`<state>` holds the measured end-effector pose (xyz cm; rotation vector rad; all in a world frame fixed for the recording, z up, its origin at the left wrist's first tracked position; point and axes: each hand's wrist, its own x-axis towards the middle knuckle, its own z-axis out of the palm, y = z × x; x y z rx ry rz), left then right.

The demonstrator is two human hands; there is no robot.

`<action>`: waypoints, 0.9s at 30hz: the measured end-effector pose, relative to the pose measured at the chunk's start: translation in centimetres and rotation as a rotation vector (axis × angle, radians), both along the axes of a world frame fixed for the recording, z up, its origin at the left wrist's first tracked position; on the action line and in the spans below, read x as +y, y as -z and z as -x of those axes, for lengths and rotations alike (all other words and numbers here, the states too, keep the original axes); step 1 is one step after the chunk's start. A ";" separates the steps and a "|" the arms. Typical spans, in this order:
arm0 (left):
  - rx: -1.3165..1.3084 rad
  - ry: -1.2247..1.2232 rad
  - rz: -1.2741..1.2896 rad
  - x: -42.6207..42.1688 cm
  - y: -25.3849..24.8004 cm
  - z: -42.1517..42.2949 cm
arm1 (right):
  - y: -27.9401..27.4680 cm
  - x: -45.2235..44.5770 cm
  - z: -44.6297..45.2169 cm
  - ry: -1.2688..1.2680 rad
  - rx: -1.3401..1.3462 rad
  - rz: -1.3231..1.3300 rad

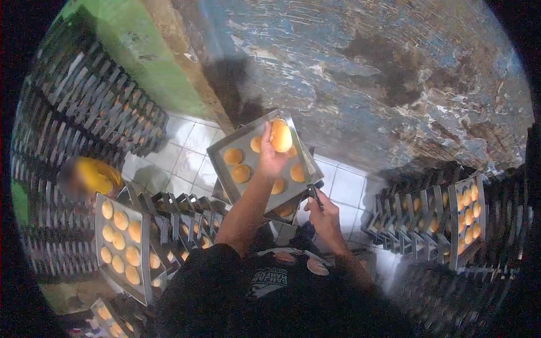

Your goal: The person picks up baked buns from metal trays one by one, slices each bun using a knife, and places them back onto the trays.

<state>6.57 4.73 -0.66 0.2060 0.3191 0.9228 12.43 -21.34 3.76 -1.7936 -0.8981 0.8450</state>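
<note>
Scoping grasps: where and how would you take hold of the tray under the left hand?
Probably grip the tray by its raised left and right walls, one hand each, from outside, since buns lie across its floor. Keep it level; they look loose. Left hand holds a bun, right hand a black handle; free both first.

The person's left forearm (245, 208) reaches forward and slants inward; the left hand (273, 162) is farther from the torso (253, 310) than the right, closed in a grip, with some of its digits hidden. The right forearm (341, 247) likewise angles forward and inward, the right hand (323, 214) held lower in view, fingers (329, 209) curled in a firm grip. Hands well apart, not touching.
</note>
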 end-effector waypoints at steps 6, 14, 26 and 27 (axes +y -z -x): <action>0.077 0.069 -0.015 -0.1 0.1 -0.1 | 2.4 0.6 -0.3 -0.020 -0.120 -0.136; 0.121 0.075 -0.008 -0.3 -0.3 -0.5 | 0.6 2.0 -0.9 0.012 0.066 -0.097; 0.115 0.149 -0.147 -0.9 -0.5 0.6 | -0.3 2.6 -1.6 -0.018 0.131 -0.033; 0.090 0.135 -0.175 -0.1 0.0 1.0 | 0.1 1.2 -0.8 -0.050 0.076 -0.092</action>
